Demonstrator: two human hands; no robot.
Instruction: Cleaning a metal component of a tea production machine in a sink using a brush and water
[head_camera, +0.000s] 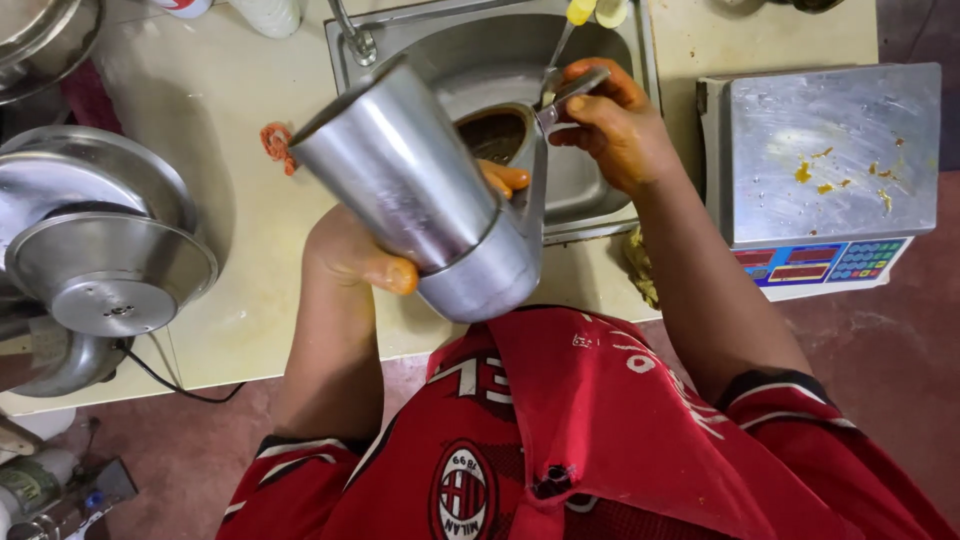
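Left hand (350, 250) gripping smooth steel tumbler (395, 165), right hand (615, 125) holding metal jug (500, 255) handle

Silver steel jar (400, 175), orange-stained left hand (350, 250), red shirt (600, 440) with black-and-white trim, cream counter (210, 100).

Red short-sleeved jersey, black-and-white trim, perhaps a round crest.

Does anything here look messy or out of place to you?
Yes. The weighing scale has yellow crumbs smeared on its steel platform. Both hands, left hand and right hand, are stained orange while gripping a steel jug and a pot by the sink.
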